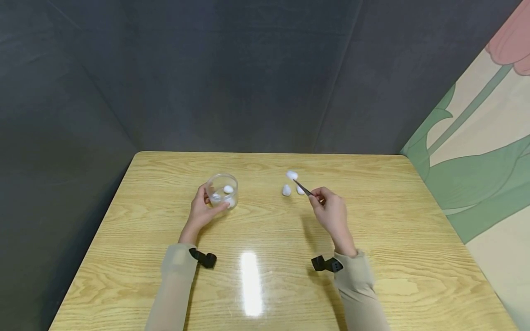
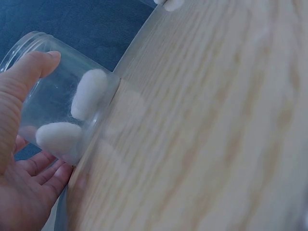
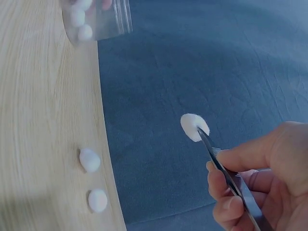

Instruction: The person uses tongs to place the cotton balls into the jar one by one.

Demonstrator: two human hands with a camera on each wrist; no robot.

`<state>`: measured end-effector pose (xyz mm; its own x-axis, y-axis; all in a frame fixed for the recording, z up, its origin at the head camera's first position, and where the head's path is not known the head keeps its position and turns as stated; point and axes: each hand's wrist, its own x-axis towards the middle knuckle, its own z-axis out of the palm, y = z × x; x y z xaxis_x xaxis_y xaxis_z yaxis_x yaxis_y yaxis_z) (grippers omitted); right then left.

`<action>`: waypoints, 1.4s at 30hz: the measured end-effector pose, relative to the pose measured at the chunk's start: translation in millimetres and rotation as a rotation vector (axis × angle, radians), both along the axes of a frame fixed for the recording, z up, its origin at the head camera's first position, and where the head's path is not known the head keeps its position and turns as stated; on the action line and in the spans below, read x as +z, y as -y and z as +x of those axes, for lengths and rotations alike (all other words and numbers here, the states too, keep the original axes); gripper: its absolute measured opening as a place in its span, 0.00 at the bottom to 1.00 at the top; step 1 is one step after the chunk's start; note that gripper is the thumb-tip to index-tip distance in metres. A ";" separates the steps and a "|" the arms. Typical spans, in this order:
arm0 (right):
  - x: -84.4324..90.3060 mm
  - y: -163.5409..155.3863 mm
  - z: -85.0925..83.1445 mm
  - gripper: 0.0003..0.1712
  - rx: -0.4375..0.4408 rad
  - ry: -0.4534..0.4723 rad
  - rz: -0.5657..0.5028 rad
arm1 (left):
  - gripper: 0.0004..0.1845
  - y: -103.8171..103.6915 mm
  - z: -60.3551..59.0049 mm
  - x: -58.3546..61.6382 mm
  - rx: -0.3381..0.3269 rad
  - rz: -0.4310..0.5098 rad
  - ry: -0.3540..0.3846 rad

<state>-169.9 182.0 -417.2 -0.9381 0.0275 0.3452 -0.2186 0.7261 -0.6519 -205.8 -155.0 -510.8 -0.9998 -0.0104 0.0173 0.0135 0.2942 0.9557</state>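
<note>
white fluffy cotton ball (image 3: pixel 194 127) is up off the wooden table (image 1: pixel 372 239), pinched in the tips of slim dark metal tweezers (image 3: pixel 226 175), and the right hand (image 1: pixel 331 212) squeezes those tweezers between thumb and fingers. two more white cotton balls (image 1: pixel 286 190) lie on the tabletop just below it, close together. over on the other side, the left hand (image 1: pixel 201 210) wraps around a clear round plastic jar (image 1: pixel 222 189), thumb on its wall, with cotton balls sitting inside.
</note>
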 end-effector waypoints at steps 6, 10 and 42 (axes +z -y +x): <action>0.7 4.5 -0.2 0.03 0.016 -0.007 -0.015 | 0.45 -0.6 0.7 0.7 -0.001 0.007 -0.004; 1.7 7.0 -0.8 0.02 0.016 -0.014 -0.017 | 0.46 -0.9 0.8 0.8 -0.002 0.007 -0.010; 11.2 37.8 -2.5 0.02 0.085 -0.029 -0.043 | 0.43 -9.9 18.7 38.7 -0.027 0.030 -0.016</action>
<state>-172.4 144.2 -405.9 -0.9273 -0.0362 0.3725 -0.2974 0.6754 -0.6748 -187.1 -145.1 -472.1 -0.9993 0.0159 0.0333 0.0363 0.2645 0.9637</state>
